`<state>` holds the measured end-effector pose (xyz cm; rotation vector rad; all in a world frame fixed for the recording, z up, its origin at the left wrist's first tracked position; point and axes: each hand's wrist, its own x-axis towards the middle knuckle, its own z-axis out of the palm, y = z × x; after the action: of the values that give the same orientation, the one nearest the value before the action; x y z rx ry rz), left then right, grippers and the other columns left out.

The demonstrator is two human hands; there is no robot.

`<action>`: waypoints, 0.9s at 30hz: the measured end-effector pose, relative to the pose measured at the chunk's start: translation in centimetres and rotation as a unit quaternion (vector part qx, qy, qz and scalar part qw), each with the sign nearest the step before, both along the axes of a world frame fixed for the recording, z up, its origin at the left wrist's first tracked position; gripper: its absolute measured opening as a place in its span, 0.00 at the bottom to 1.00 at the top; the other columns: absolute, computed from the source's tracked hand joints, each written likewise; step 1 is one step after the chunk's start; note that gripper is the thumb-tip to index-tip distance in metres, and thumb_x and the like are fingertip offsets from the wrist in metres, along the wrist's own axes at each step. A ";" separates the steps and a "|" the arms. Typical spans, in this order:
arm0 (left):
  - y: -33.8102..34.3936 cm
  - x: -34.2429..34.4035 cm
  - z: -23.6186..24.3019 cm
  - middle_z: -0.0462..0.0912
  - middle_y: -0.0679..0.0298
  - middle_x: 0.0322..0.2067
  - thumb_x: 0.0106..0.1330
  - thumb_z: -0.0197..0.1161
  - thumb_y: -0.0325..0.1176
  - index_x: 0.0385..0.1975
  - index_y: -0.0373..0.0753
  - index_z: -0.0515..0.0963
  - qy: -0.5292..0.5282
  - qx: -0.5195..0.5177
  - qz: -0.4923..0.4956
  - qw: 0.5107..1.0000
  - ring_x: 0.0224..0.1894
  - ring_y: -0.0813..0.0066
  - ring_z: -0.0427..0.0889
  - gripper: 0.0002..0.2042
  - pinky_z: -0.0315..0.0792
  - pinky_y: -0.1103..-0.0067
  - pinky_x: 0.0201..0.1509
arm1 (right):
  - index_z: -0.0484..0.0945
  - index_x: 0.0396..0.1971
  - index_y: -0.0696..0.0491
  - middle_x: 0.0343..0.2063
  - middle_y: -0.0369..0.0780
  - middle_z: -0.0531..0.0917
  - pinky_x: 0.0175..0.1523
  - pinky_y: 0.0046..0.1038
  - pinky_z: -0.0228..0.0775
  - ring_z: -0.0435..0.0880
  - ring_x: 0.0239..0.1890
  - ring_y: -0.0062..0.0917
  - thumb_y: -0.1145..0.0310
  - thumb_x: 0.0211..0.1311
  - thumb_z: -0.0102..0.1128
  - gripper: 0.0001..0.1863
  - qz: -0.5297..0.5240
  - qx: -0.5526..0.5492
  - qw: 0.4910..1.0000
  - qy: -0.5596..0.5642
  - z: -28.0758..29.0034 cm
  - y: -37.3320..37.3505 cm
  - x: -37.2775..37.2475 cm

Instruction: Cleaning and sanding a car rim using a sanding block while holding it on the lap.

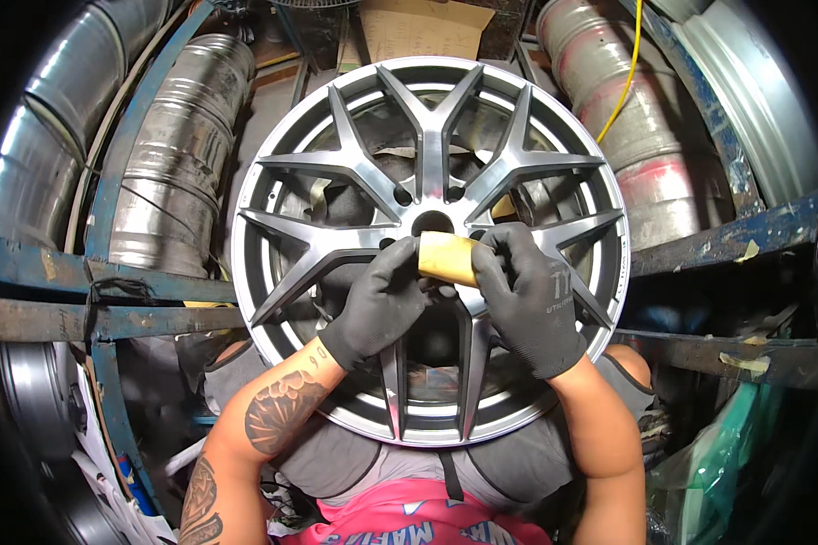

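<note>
Both of my hands wear black knit gloves and meet over the hub of a large car wheel (432, 141). The wheel has bright machined spoke faces with dark sides, and its lower edge lies over my lap. Between my hands is a small folded piece of yellow sandpaper (448, 258), just below the centre bore. My left hand (382, 304) pinches its left end between thumb and fingers. At its right end, my right hand (529, 300) grips it with the thumb in front. The gloves and the sandpaper hide part of the lower hub and spokes.
Silver wheel barrels (186, 154) stand in a blue metal rack (154, 268) on the left. More barrels (641, 154) stack on the right, crossed by a yellow cable (625, 86). Cardboard (427, 32) lies beyond the wheel. Green plastic (736, 440) sits at lower right.
</note>
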<state>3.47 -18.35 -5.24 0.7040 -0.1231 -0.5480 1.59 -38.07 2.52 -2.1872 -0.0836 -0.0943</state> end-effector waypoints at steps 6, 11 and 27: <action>1.5 0.9 2.7 0.86 0.62 0.49 0.78 0.63 0.39 0.61 0.31 0.77 -0.083 0.351 -0.007 0.933 0.48 0.80 0.84 0.21 0.79 0.81 0.53 | 0.78 0.44 0.57 0.26 0.45 0.84 0.31 0.33 0.73 0.84 0.24 0.32 0.73 0.68 0.65 0.08 0.045 -0.042 0.990 -0.128 -2.3 0.6 0.5; 2.4 2.2 5.4 0.89 0.64 0.37 0.73 0.67 0.41 0.54 0.34 0.85 -0.168 0.500 -0.044 0.849 0.39 0.85 0.83 0.18 0.77 0.83 0.45 | 0.78 0.48 0.52 0.45 0.46 0.84 0.47 0.42 0.77 0.86 0.42 0.43 0.66 0.58 0.72 0.19 0.102 -0.099 0.986 -0.082 -1.9 0.9 0.2; 12.2 6.4 5.6 0.87 0.51 0.46 0.74 0.56 0.37 0.54 0.43 0.84 -0.293 0.713 0.129 0.624 0.53 0.55 0.85 0.15 0.76 0.65 0.61 | 0.81 0.38 0.52 0.24 0.41 0.81 0.32 0.41 0.71 0.82 0.25 0.38 0.65 0.61 0.70 0.10 0.337 -0.102 0.932 -0.091 -4.2 8.0 -3.9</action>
<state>9.91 -6.20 0.35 2.4511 -0.1785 0.0209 -2.27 -30.07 -1.65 -2.2293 -0.9764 0.1061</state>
